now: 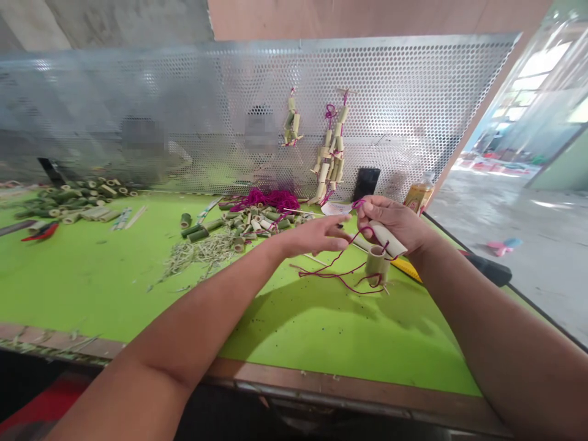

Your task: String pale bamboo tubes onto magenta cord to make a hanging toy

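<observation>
My right hand (388,217) is closed round a pale split bamboo piece (389,240), with a loop of magenta cord showing at its fingertips. Just below, a short bamboo tube (376,264) is strung on the same magenta cord (337,274); loose ends trail left above the green tabletop. A small thin stick (386,290) shows at the tube's lower end. My left hand (319,236) reaches in from the left, index finger and thumb apart, close to the cord. Whether it touches the cord is unclear.
Behind my left hand lie cut bamboo pieces (257,222), shavings (202,254) and a magenta cord heap (271,199). More bamboo (78,199) lies far left, near a red-handled tool (43,231). Strung bamboo figures (328,156) hang on the perforated metal panel (220,110). A bottle (420,191) stands right.
</observation>
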`<state>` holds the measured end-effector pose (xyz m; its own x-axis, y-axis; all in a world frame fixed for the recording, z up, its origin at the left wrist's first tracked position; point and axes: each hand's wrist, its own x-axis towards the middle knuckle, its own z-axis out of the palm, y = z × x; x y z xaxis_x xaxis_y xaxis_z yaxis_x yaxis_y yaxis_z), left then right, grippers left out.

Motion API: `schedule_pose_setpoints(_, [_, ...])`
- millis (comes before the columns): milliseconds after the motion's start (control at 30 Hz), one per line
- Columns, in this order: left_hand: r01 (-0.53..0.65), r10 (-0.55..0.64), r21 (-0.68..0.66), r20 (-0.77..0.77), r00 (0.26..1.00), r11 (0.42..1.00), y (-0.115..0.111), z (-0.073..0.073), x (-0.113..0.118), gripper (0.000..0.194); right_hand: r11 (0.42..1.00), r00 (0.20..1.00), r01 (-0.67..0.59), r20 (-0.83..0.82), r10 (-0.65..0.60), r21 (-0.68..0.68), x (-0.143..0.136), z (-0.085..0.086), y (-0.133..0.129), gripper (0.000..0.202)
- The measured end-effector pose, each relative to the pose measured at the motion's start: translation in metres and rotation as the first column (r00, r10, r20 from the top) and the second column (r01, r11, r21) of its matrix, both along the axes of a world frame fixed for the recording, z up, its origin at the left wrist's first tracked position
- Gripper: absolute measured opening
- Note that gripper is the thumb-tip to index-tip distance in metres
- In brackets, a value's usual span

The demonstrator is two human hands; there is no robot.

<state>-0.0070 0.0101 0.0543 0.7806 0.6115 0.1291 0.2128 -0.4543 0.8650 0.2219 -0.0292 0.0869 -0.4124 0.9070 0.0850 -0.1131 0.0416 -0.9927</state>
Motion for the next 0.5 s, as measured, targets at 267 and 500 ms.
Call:
schedule_pose_setpoints(267, [0.030,-0.015,-0.154,0.101,0.995,0.988,-0.003,0.002,-0.004,0.038,0.996,0.999,0.035,0.007,-0.036,0.078,0.008,-0.008,0.006,0.025])
schedule_pose_setpoints(500, [-0.113,0.115,-0.090,0.012,0.993,0.989,0.020,-0.019,-0.014,0.035,0.989,0.993,0.068,-0.108,-0.054,0.129,0.005,-0.010,0.011,0.025])
